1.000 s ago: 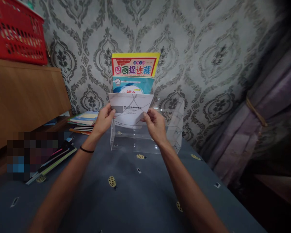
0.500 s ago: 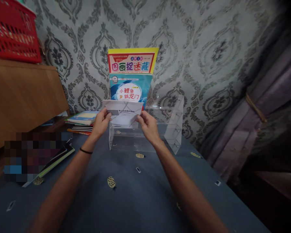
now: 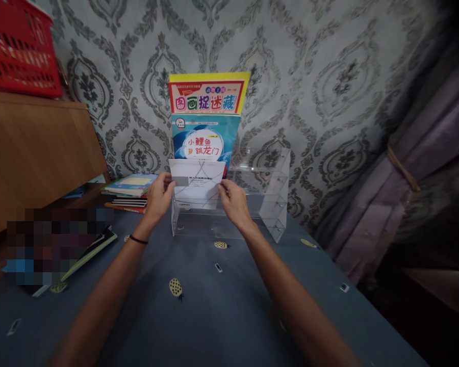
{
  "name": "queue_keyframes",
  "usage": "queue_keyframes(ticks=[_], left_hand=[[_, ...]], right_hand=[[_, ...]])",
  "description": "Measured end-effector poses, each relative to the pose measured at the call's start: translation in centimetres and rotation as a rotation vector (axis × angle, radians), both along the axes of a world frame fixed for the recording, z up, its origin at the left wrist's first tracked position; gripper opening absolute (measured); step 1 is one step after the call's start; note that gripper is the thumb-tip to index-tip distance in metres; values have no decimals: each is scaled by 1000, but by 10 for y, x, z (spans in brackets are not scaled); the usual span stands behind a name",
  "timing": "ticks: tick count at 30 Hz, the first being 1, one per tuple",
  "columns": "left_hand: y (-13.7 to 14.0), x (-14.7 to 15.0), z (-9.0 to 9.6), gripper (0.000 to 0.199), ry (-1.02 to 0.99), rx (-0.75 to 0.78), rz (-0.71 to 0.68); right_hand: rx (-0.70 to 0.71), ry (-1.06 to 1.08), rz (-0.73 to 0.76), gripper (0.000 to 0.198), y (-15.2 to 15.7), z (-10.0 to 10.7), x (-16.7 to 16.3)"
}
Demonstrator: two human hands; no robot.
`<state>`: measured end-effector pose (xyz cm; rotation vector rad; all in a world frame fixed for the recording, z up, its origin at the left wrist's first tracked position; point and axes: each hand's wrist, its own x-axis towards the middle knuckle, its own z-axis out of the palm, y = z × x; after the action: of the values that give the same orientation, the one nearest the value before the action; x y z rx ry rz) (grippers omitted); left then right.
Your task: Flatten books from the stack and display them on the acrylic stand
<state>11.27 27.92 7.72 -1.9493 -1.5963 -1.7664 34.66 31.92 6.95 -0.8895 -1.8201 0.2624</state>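
Note:
A white booklet (image 3: pixel 199 189) with dark print and a grey block stands in a front tier of the clear acrylic rack (image 3: pixel 272 206). My left hand (image 3: pixel 159 196) pinches its left edge, and my right hand (image 3: pixel 234 201) pinches the right edge. Behind it rises a blue book (image 3: pixel 204 130) with a white oval on its cover. Farther back, a taller yellow-edged book (image 3: pixel 208 98) with a red-framed title leans upright in the rack. The booklet hides the lower part of the blue book.
To the left lies a stack of books (image 3: pixel 132 186). Nearer sits a blurred-out pile with a green-edged book (image 3: pixel 92 252). A red basket (image 3: pixel 21 56) rests on a wooden cabinet (image 3: pixel 42 142). A tied curtain (image 3: pixel 382 204) hangs at right beside the blue-clothed table (image 3: pixel 245 316).
The white booklet has come down slightly and now stands more upright, showing more of its cover. Both hands have stayed at its sides.

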Motion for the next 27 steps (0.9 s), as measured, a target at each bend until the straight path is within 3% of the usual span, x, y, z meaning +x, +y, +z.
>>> queue_keyframes(ticks=[7, 15, 27], left_hand=[[0, 1, -1, 3, -16, 18, 42], [-1, 6, 1, 8, 3, -17, 52], [-3, 6, -4, 10, 76, -13, 110]], right_hand=[[-22, 90, -94, 25, 1, -3, -5], [-13, 137, -82, 10, 2, -4, -6], [66, 40, -136, 23, -2, -7, -10]])
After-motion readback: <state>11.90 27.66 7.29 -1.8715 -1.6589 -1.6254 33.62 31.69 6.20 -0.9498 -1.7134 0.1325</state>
